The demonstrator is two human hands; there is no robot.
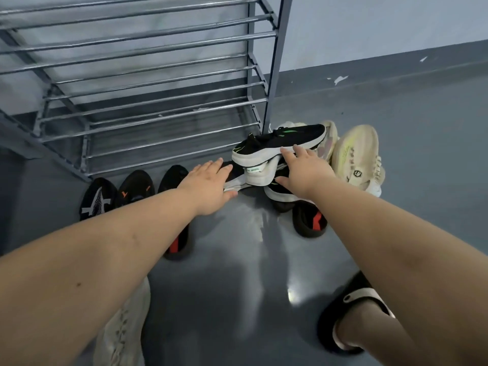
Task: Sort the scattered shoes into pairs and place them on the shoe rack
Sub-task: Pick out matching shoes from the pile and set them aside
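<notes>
A: Nearest the cam?
B: Two bare forearms reaching fwd. Under the left one, a pale lace-up shoe (124, 331) on the grey floor (224, 299); bottom right, a foot in a black sandal (353, 313).

A: The shoes?
B: Pile by the rack's right leg. On top, a black sneaker w/ green stripes (280, 140), thick white sole, lying tilted on its side. Under it a white shoe w/ green heel tab (257, 174), more black-and-white ones below, hard to separate. Right of the pile, cream sneakers (356, 154), soles up. Near the right forearm, a black shoe w/ red mark (310, 220). Left, black shoes in a row in front of the rack: one w/ white pattern (96, 199), one w/ orange logo (136, 188), one w/ red patch (177, 241), partly hidden by the arm.

A: Rack?
B: Grey metal shoe rack (158, 83), bar shelves bare.

A: Hands?
B: Left hand (208, 186) flat, fingers spread, palm down, fingertips at a white sole at the pile's left edge; no grip. Right hand (303, 170) splayed wide, fingertips touching the top sneaker's white sole, thumb low by the shoes beneath; nothing clasped.
</notes>
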